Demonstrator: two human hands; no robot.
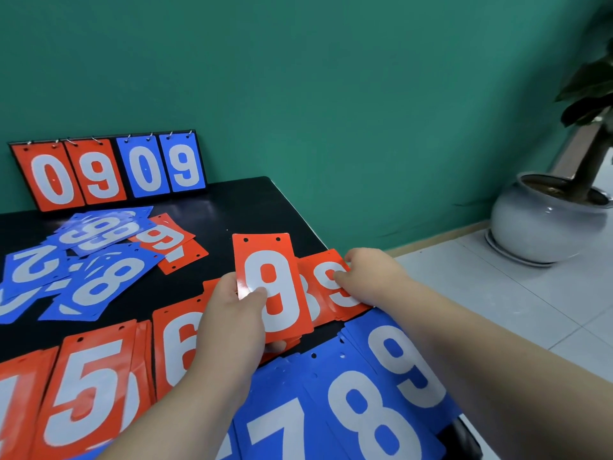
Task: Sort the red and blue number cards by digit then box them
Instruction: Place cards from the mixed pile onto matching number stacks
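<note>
Looking at this from the left: the unsorted blue heap [93, 260] is sprawling over the back of the black table [252, 207], with a couple of red cards [172, 244] lying upside down beside it. That is where a 6 is going to get read as a 9, since flipped they look the same.

Nearer the front, the red 5 stack [86, 386] and the red 6 stack [175, 346] are sitting tight together, and the left forearm is crossing right over the 6s, so a careless drag could be fanning them out.

The left hand [232, 313] is gripping a single red 9 card [275, 283], thumb pressing on its face and fingers underneath, holding it tilted up just over the row. The right hand [368, 277] is pinching the red 9 pile [318, 263] at its far corner, right by the table's edge. These cards look glossy and slippery, so I'm guessing a sloppy drop sends them sliding.

The blue 9 stack [404, 370] is running close to that same edge under the right arm, so one nudge and it's heading for the floor. I'm not seeing any box yet.
</note>
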